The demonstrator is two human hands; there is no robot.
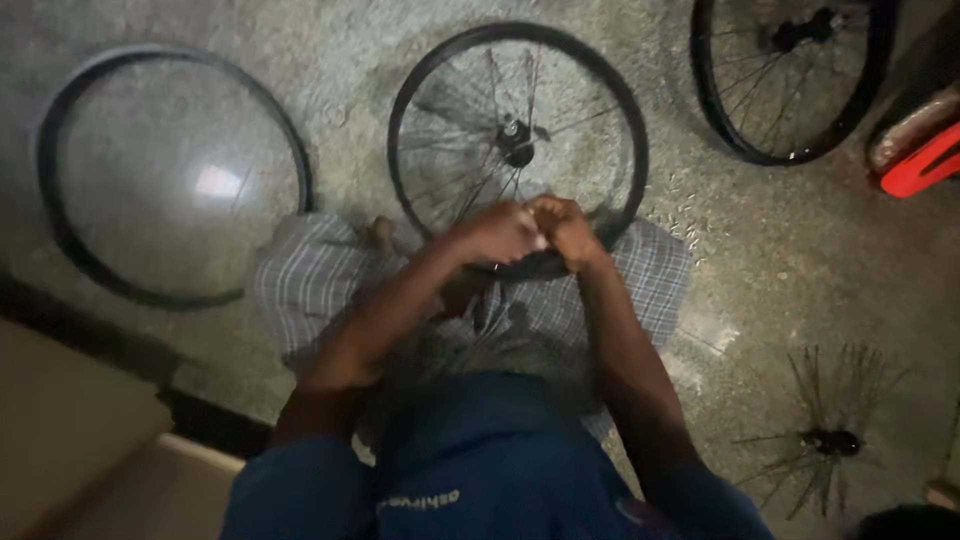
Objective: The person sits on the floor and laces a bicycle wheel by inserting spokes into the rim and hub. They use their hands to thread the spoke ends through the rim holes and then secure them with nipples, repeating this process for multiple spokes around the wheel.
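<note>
Two hands (530,235) (closed), on spoked wheel (518,140) rim

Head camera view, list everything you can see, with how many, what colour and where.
Spoked wheel: one, black rim, centre of the floor, near edge under both hands.
Second spoked wheel: one, black, top right, partly cut off.
Bare rim: one, black, no spokes, left on the floor.
Hub with loose spokes: one, dark, lower right.
Red object: one, right edge, kind unclear.
Floor: speckled grey.
Checked cloth: grey, over the person's lap.
Blue shirt: bottom centre.
Left hand: at the wheel's near edge, fingers closed.
Right hand: beside it, touching it.
</note>
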